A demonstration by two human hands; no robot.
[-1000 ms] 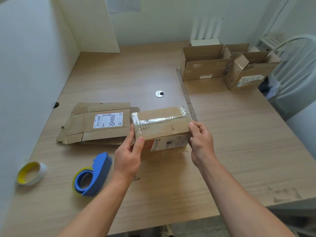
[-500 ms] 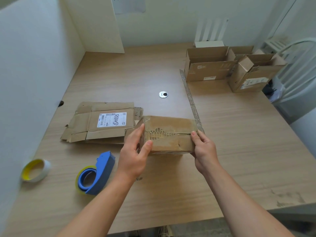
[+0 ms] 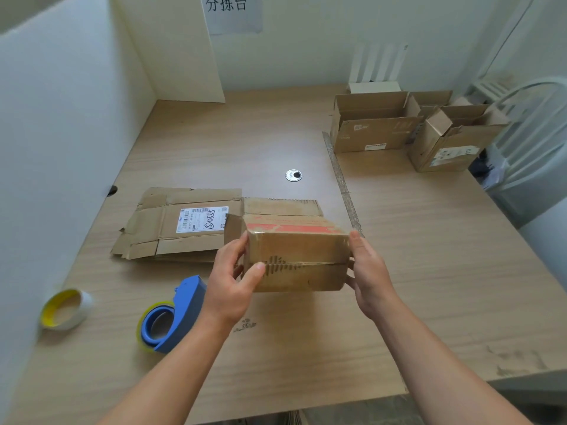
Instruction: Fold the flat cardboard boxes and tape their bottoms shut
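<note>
Now: folded box held just above worktop, clasped at both ends by left grip and right grip, bottom seam apparently taped | Done: open boxes standing far right | Left: flat cardboard lying just behind, tape dispenser idle nearby

Wooden tabletop, round metal grommet mid-surface; paper sign on rear wall; white antennaed device at back edge; white chair right.
</note>
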